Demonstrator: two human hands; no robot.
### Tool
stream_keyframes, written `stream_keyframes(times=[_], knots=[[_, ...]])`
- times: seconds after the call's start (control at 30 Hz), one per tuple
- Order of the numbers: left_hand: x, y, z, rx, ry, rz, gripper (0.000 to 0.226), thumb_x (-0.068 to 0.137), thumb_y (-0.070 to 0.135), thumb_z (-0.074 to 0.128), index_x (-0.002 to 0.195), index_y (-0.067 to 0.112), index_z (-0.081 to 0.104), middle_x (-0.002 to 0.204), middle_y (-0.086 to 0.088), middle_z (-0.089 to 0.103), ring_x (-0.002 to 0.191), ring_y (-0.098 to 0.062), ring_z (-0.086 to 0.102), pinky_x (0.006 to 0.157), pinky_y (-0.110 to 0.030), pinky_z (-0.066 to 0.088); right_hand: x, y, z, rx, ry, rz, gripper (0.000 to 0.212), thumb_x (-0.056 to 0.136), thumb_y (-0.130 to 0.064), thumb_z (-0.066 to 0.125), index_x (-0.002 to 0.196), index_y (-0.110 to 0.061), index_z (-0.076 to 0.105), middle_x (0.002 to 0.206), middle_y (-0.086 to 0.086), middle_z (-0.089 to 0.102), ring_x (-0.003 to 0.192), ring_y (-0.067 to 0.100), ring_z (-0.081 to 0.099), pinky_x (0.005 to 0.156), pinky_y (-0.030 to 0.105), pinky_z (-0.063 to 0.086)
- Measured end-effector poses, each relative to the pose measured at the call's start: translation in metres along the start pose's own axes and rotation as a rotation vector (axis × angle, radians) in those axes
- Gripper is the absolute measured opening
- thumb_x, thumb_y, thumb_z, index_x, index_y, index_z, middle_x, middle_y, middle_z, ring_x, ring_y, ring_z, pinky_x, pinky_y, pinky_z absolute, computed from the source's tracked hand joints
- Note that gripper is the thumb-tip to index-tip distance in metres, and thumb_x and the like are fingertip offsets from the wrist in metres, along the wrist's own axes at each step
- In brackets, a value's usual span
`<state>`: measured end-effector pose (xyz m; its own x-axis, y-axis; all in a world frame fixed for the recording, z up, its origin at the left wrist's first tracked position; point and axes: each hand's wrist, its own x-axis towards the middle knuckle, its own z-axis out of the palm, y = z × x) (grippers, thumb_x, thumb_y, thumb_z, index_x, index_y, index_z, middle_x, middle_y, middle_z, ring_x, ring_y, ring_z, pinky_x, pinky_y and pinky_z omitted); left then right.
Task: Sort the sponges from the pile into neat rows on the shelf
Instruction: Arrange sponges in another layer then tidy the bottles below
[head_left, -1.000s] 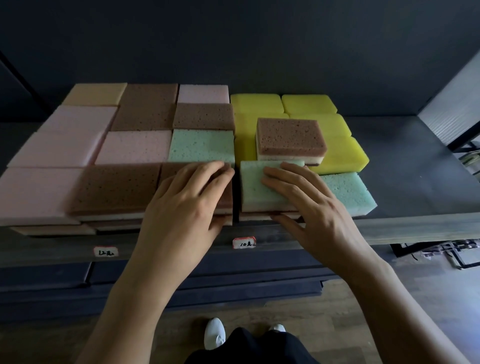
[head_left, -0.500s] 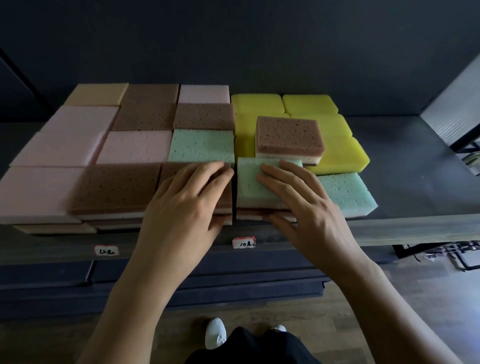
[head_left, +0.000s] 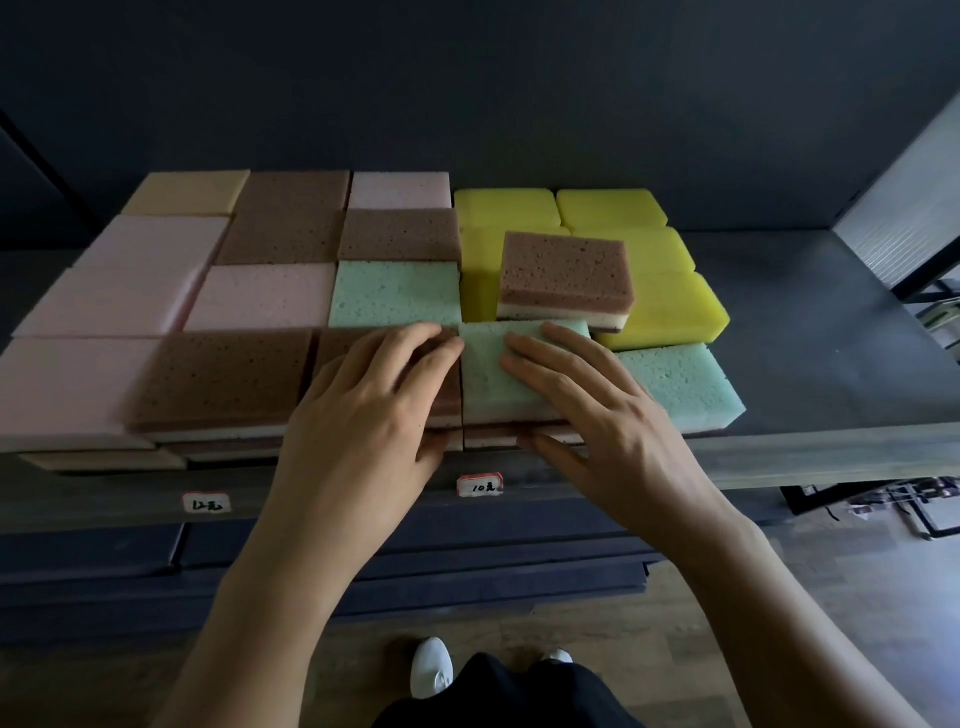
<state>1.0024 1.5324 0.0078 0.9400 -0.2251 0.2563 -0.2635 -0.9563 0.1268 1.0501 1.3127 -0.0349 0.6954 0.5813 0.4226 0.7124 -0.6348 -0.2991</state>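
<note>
Right hand (head_left: 597, 415) is laid flat on a green sponge (head_left: 488, 374) at the front of the shelf (head_left: 831, 322). Its fingers are kept straight and spread over the top, and the thumb is set against the front face of the stack beneath. Nothing is gripped. Left hand (head_left: 363, 410) is laid in the same way on the brown sponge (head_left: 451, 395) just beside it, with fingers straight, fingertips at the seam between the two sponges and thumb at the front face.

The two sponges are seen side by side, touching, with their front faces close to the shelf's front edge (head_left: 831, 452). A second green block (head_left: 680, 384) is set against the right side of the stack, also at the front. To the right of it the dark shelf surface is left bare as far as the side frame.

Behind the hands, yellow sponges (head_left: 670, 306) are packed in rows. A loose two-layer sponge (head_left: 566, 270) is seen lying on top of them, slightly askew. To the left, pink sponges (head_left: 260, 296) and further brown ones are fitted edge to edge. A price tag (head_left: 480, 486) is fixed below the front edge.
</note>
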Motion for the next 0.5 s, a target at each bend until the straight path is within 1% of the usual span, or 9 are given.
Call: stream_keyframes(times=[0.1,0.17,0.23,0.33,0.4,0.5], knots=[[-0.001,0.003,-0.001,-0.013,0.013,-0.006,0.075,0.072,0.026,0.079,0.139,0.012,0.049,0.141,-0.004,0.046,0.127,-0.026,0.047,0.105,-0.045,0.043,0.0,-0.003,-0.009,-0.019,0.001,-0.008,0.064,0.089,-0.04,0.069,0.145,-0.018,0.047,0.155,-0.002,0.038,0.146,0.019,0.029,0.11,0.049,0.038],[0.0,0.005,-0.003,-0.023,0.021,-0.006,0.075,0.072,0.027,0.08,0.139,0.012,0.05,0.141,-0.004,0.046,0.126,-0.026,0.048,0.104,-0.045,0.044,0.002,-0.006,-0.019,-0.009,0.04,-0.007,0.058,0.091,-0.043,0.066,0.141,-0.018,0.051,0.153,0.0,0.042,0.144,0.019,0.034,0.108,0.047,0.04],[0.001,0.007,-0.006,-0.037,0.034,0.001,0.072,0.071,0.027,0.079,0.136,0.011,0.052,0.14,-0.004,0.047,0.125,-0.026,0.049,0.102,-0.044,0.046,0.005,-0.007,-0.031,0.008,0.103,-0.001,0.05,0.093,-0.04,0.067,0.135,-0.016,0.058,0.145,0.001,0.05,0.137,0.02,0.042,0.104,0.046,0.042],[0.007,0.013,-0.011,-0.078,0.068,0.015,0.065,0.075,0.033,0.07,0.134,0.011,0.054,0.138,-0.004,0.049,0.123,-0.025,0.051,0.1,-0.042,0.047,0.01,0.001,-0.044,-0.015,0.205,0.024,0.038,0.094,-0.032,0.066,0.126,-0.012,0.064,0.132,0.004,0.059,0.128,0.024,0.049,0.101,0.044,0.044],[0.014,0.017,-0.012,-0.095,0.08,0.021,0.063,0.078,0.038,0.067,0.134,0.012,0.055,0.139,-0.003,0.05,0.123,-0.025,0.052,0.098,-0.04,0.048,0.014,0.007,-0.05,-0.023,0.247,0.043,0.036,0.095,-0.03,0.064,0.123,-0.008,0.065,0.13,0.006,0.06,0.126,0.025,0.05,0.102,0.043,0.045],[0.022,0.022,-0.012,-0.118,0.091,0.029,0.061,0.081,0.043,0.065,0.134,0.013,0.056,0.138,-0.002,0.05,0.122,-0.023,0.053,0.097,-0.04,0.048,0.023,0.016,-0.055,-0.012,0.269,0.064,0.038,0.094,-0.027,0.064,0.126,-0.008,0.062,0.135,0.005,0.056,0.13,0.024,0.047,0.106,0.039,0.043]])
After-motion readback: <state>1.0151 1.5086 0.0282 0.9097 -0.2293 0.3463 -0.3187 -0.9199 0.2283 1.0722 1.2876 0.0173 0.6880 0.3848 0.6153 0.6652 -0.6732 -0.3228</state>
